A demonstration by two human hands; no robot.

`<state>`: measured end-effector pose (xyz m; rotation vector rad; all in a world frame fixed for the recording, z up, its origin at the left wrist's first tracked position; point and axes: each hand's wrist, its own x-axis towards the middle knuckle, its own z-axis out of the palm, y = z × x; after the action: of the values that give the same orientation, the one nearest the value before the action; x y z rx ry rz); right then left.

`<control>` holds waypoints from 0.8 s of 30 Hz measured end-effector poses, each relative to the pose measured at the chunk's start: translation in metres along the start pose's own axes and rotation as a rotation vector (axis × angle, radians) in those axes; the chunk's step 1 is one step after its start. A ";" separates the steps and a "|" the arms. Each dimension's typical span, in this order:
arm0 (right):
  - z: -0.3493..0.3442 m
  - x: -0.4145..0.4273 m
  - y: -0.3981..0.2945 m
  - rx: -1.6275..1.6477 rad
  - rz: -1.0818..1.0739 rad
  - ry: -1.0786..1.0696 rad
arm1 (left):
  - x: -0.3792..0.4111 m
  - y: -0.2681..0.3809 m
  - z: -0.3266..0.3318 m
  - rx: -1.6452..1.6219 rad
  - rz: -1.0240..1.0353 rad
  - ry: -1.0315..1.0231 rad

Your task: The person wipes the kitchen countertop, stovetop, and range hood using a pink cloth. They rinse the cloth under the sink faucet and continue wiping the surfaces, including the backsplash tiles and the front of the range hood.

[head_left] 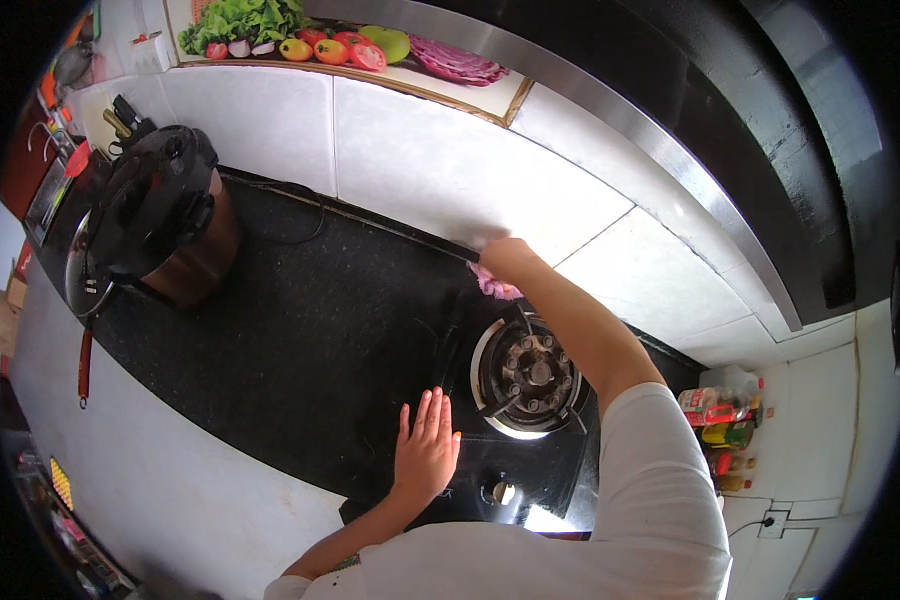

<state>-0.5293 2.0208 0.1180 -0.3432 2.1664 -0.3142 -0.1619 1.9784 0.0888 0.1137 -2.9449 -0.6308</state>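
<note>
A pink cloth (493, 285) is gripped in my right hand (508, 259), down where the black countertop (330, 315) meets the white tiled wall (435, 172). That arm reaches past the right side of a gas burner (536, 375) with a round steel rim and pan supports. Palm down, my left hand (427, 450) rests at the left edge of the black gas hob, its fingers slightly apart and nothing in it. The hob's control knob (503, 493) is to the right of this hand.
An electric pressure cooker (172, 217) stands at the left, its cord (311, 232) along the wall. Beside it are a glass lid (82, 274) and a red-handled utensil (85, 367). A range hood (690, 150) hangs overhead. Several bottles (720, 412) stand at the right.
</note>
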 end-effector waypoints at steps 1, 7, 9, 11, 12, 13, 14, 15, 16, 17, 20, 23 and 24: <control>0.003 0.002 -0.008 -0.273 -0.019 0.039 | 0.000 -0.001 -0.001 -0.001 -0.010 -0.001; 0.067 0.088 0.061 0.557 -0.218 -0.939 | 0.001 0.000 -0.001 -0.011 0.008 -0.026; 0.057 0.083 0.050 0.398 -0.138 -1.068 | 0.001 -0.002 0.000 -0.007 -0.003 -0.033; 0.024 0.079 0.036 -0.141 0.012 -0.867 | 0.001 0.000 0.000 -0.022 0.009 -0.037; 0.013 0.074 0.027 -0.410 0.085 -0.757 | -0.001 0.000 0.001 -0.028 0.010 -0.038; 0.008 0.056 -0.001 -0.638 0.093 -0.623 | -0.001 -0.004 0.002 -0.025 -0.015 -0.033; 0.001 0.032 -0.024 -0.843 0.136 -0.488 | 0.000 -0.007 0.002 -0.026 -0.029 -0.025; 0.003 0.013 -0.032 -0.899 0.055 -0.404 | 0.000 -0.007 0.001 -0.017 -0.030 -0.024; 0.003 -0.007 -0.038 -0.952 -0.018 -0.314 | 0.000 -0.006 0.002 -0.011 -0.024 -0.025; 0.010 -0.005 -0.035 -0.926 -0.179 -0.297 | -0.001 -0.006 0.002 -0.004 -0.022 -0.027; 0.040 -0.015 -0.031 -1.101 -0.518 -0.180 | 0.000 -0.004 0.001 -0.039 -0.008 -0.040; 0.025 -0.004 -0.009 -0.986 -0.470 -0.123 | -0.002 -0.004 0.001 -0.050 0.002 -0.015; 0.021 -0.008 -0.014 -1.028 -0.413 -0.089 | -0.001 -0.004 0.000 -0.050 -0.003 -0.017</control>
<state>-0.5058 2.0090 0.1166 -1.3452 1.9911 0.6231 -0.1606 1.9748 0.0866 0.1083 -2.9428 -0.7083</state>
